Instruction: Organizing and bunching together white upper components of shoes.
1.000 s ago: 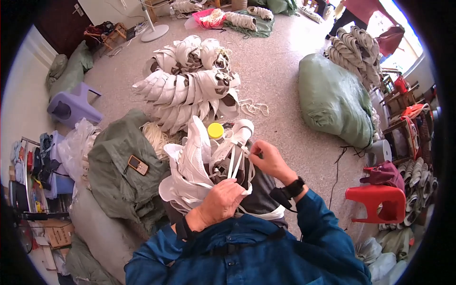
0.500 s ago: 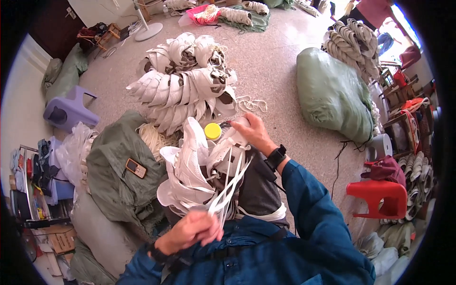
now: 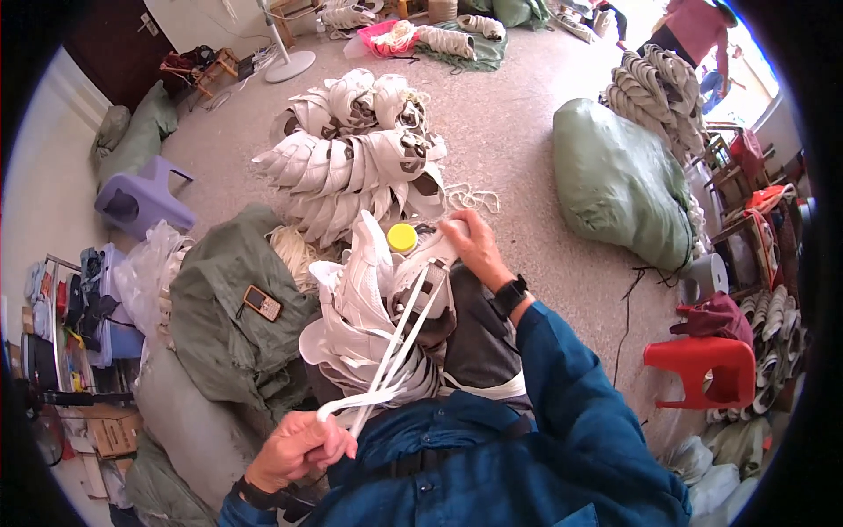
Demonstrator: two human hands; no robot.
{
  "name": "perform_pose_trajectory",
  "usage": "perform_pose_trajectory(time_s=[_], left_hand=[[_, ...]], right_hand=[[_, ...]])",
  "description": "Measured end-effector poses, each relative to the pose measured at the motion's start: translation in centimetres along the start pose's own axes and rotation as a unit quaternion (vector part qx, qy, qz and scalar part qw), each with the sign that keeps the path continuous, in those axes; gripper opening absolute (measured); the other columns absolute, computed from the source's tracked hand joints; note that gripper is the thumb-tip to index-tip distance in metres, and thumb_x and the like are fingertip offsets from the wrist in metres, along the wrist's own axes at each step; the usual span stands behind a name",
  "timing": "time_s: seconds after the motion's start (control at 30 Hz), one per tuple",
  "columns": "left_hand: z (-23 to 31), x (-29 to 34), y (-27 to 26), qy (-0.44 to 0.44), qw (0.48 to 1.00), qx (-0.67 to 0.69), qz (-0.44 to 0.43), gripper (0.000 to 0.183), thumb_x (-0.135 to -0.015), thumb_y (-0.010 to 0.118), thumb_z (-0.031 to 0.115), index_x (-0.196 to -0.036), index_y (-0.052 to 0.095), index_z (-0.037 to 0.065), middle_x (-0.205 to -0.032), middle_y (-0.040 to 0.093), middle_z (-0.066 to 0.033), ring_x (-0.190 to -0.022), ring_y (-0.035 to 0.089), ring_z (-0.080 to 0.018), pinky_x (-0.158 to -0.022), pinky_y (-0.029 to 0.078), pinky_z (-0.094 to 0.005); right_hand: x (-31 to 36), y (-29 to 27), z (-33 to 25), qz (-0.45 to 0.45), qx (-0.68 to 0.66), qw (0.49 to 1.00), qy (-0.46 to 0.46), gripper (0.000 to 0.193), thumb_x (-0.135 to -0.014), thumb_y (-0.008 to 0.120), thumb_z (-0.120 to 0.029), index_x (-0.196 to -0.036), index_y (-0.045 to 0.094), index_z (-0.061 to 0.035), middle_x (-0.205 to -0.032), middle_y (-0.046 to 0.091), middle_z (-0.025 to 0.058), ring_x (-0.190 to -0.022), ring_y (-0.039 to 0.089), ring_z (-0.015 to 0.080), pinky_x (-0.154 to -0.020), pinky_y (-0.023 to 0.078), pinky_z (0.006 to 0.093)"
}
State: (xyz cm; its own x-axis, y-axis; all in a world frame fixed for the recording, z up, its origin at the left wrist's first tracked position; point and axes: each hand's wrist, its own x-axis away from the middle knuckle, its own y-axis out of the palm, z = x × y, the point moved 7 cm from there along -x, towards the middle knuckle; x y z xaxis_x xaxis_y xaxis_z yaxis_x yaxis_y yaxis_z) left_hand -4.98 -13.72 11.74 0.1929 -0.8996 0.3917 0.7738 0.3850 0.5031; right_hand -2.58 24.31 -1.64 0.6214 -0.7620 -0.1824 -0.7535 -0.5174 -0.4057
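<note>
A heap of white shoe uppers (image 3: 360, 325) rests on my lap. My right hand (image 3: 470, 246) grips one white upper (image 3: 421, 268) at the top of the heap, next to a yellow cap (image 3: 402, 237). White laces (image 3: 399, 342) run taut from that upper down to my left hand (image 3: 299, 448), which is closed around their ends near my chest. A dark watch sits on my right wrist.
A big pile of bundled white uppers (image 3: 351, 158) lies on the floor ahead. A green sack (image 3: 619, 180) is to the right, a red stool (image 3: 702, 369) at lower right, a purple stool (image 3: 140, 198) at left. A phone (image 3: 261, 302) lies on green cloth (image 3: 219, 334).
My left hand has pulled the laces down and back toward my chest, drawing them taut. My right hand moved forward onto the upper at the top of the heap.
</note>
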Motion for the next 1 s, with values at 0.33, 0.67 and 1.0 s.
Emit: perform_pose_trajectory(time_s=[0.33,0.67,1.0], left_hand=[[3.6,-5.8,6.9,0.099,0.906,-0.393,-0.121,0.03,-0.103,0.048,0.019,-0.093,0.064,-0.004,-0.091,0.065,-0.0107,-0.086,0.063,-0.0228,-0.094,0.046,-0.0385],[-4.8,-21.0,3.6,0.242,0.828,-0.497,0.096,0.019,-0.096,0.057,0.015,-0.099,0.063,-0.003,-0.1,0.059,-0.0239,-0.094,0.059,-0.043,-0.08,0.048,-0.0444],[-4.9,-23.8,1.7,0.213,0.857,-0.455,0.117,0.018,-0.094,0.051,0.012,-0.098,0.06,-0.003,-0.093,0.063,-0.0262,-0.091,0.062,-0.0445,-0.077,0.048,-0.05]], right_hand=[[8.1,-1.4,-2.5,-0.012,-0.07,0.997,-0.033,0.013,-0.088,0.063,-0.003,-0.101,0.061,-0.0016,-0.087,0.066,0.0135,-0.079,0.068,0.0211,-0.07,0.054,0.0327],[5.6,-0.9,-3.5,-0.09,0.073,0.985,-0.131,0.012,-0.087,0.065,-0.006,-0.096,0.062,-0.0003,-0.083,0.067,0.0097,-0.074,0.065,0.0185,-0.068,0.053,0.0311],[3.6,0.9,-1.0,-0.2,-0.015,0.98,0.018,0.009,-0.083,0.064,-0.01,-0.084,0.063,-0.0008,-0.072,0.064,0.011,-0.067,0.063,0.0207,-0.063,0.051,0.0343]])
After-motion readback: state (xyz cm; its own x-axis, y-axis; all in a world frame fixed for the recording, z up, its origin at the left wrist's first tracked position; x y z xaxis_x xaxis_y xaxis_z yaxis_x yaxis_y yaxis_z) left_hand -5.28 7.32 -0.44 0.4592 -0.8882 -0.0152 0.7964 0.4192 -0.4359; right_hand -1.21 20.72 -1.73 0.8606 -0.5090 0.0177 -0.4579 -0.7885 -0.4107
